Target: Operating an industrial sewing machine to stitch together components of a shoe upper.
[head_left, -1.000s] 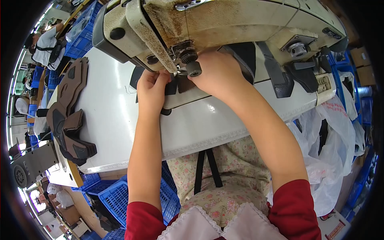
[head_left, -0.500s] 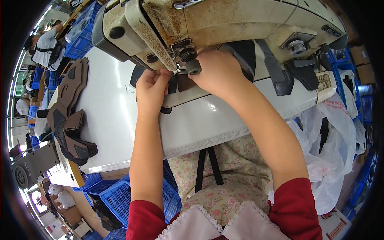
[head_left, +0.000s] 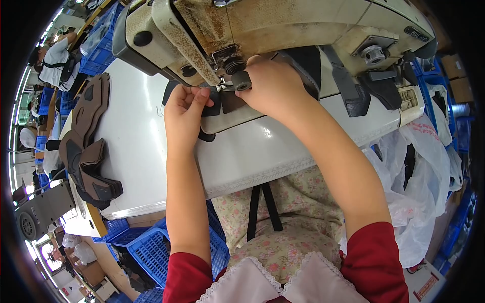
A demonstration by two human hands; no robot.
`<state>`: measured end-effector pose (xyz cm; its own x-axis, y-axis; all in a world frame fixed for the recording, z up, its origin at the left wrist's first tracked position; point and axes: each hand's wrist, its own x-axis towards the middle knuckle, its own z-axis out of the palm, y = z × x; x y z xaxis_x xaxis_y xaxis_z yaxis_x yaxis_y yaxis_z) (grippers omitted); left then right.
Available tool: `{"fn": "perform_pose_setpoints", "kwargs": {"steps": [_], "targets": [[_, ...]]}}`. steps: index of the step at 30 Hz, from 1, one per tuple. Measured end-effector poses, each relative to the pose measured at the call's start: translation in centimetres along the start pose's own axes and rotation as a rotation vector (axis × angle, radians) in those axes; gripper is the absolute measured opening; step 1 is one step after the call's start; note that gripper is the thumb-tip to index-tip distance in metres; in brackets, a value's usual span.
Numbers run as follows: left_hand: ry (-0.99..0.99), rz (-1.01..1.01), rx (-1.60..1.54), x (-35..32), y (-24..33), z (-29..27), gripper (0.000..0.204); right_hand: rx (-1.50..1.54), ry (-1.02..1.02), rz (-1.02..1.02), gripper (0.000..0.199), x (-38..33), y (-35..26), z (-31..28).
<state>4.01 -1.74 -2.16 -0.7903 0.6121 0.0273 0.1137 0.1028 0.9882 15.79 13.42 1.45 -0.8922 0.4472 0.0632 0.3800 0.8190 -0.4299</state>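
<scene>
A worn cream sewing machine (head_left: 283,25) stands over the white table, its needle area beside a dark roller (head_left: 241,81). Under the needle lies a brown and black cut piece (head_left: 233,104), like a shoe-upper part; its black portion (head_left: 306,63) curves up behind my right hand (head_left: 273,87). That hand is closed at the piece right of the roller, its fingertips partly hidden. Left of the needle, my left hand (head_left: 186,108) is closed, thumb against curled fingers, at the piece's black edge. What sits between those fingertips is hidden.
Stacked brown and black cut pieces (head_left: 91,146) lie at the table's left. Dark grey attachments (head_left: 348,88) hang at the machine's right. Blue crates (head_left: 149,252) stand below left, and plastic bags (head_left: 414,187) hang at right. A person (head_left: 58,63) sits at far left.
My left hand has shifted slightly left and down, away from the needle. The right hand stays at the roller. The whole view has moved a little.
</scene>
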Motion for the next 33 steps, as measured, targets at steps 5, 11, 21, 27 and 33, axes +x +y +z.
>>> {"fn": "perform_pose_setpoints", "kwargs": {"steps": [5, 11, 21, 27, 33], "targets": [[-0.009, -0.028, -0.125, 0.0, 0.3, -0.4, 0.019, -0.003, -0.023, 0.001, 0.019, 0.1, 0.0, 0.0], [-0.085, -0.027, -0.210, 0.2, -0.4, -1.1, 0.017, -0.020, 0.014, -0.013, 0.020, 0.2, 0.2, 0.6], [-0.062, -0.008, -0.180, -0.2, 0.2, -0.2, 0.017, -0.002, 0.012, -0.001, 0.020, 0.0, 0.2, 0.2], [-0.103, -0.058, -0.323, 0.2, -0.3, -0.9, 0.017, -0.012, 0.006, -0.003, 0.019, 0.1, 0.1, 0.4], [-0.110, -0.097, -0.332, 0.2, -0.1, -1.3, 0.016, -0.033, 0.018, -0.007, 0.019, 0.2, 0.1, 0.6]]}}
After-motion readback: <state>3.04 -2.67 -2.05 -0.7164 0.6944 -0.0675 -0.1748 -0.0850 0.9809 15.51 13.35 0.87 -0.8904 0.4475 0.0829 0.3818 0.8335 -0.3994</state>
